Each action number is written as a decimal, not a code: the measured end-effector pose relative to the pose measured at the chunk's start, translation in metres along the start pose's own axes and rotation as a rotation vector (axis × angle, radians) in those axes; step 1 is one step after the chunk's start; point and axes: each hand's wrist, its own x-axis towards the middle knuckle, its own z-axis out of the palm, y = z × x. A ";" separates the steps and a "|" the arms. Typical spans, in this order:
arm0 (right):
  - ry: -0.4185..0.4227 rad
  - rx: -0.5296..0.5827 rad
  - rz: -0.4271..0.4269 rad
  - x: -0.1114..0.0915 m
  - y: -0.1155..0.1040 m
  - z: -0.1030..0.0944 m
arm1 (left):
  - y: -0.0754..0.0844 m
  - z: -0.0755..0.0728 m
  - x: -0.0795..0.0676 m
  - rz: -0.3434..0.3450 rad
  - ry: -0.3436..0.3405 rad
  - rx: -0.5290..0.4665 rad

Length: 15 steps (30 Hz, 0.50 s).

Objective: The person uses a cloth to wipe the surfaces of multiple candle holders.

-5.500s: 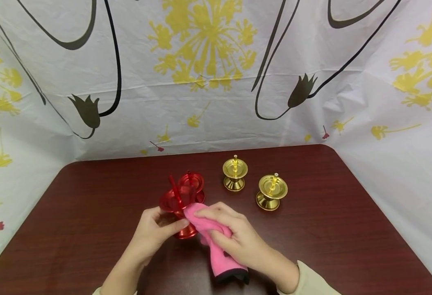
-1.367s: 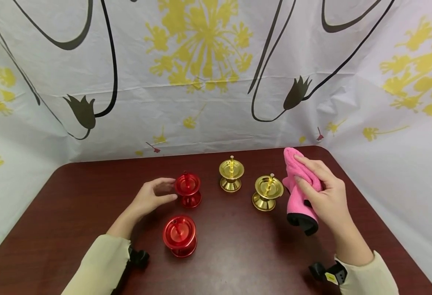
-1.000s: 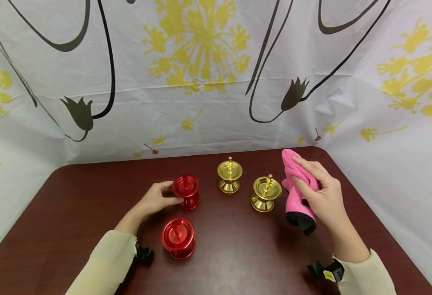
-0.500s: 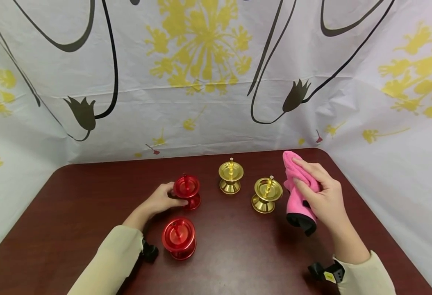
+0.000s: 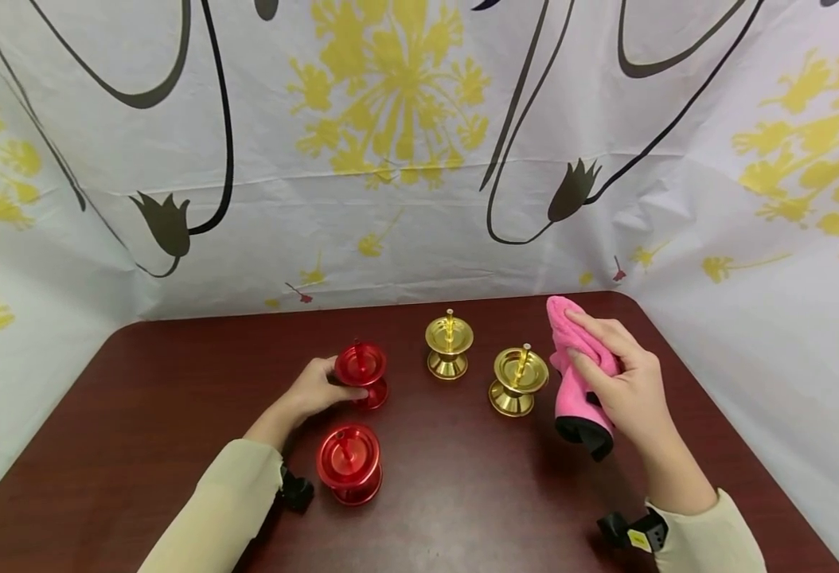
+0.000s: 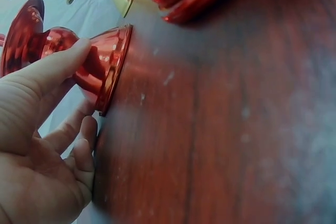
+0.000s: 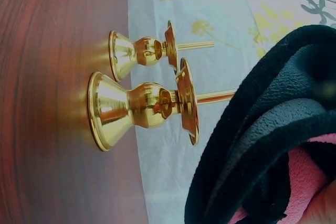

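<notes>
My left hand grips the farther red metal candle holder, which stands on the table. In the left wrist view the thumb lies across the stem of this red candle holder, with fingers partly hidden behind it. Closer to me stands a second red candle holder, untouched. Over the table's right side my right hand holds a bunched pink cloth with a black edge. Left of the cloth is a gold candle holder with an upright central rod.
Another gold candle holder stands farther back, between the red ones and the right gold one. The dark reddish wooden table has rounded far corners. A white patterned sheet hangs behind it and at both sides.
Earlier, my left hand held the nearer red candle holder tilted against the cloth. That holder now stands upright; my left hand has reached the farther one, and the right hand has moved right with the cloth.
</notes>
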 end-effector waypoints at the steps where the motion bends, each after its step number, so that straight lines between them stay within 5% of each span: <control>1: -0.001 -0.002 0.002 0.000 0.000 0.000 | 0.000 -0.001 -0.001 0.001 0.002 -0.003; 15: 0.020 0.011 0.010 0.001 -0.002 -0.004 | 0.002 -0.006 -0.011 -0.035 0.043 -0.033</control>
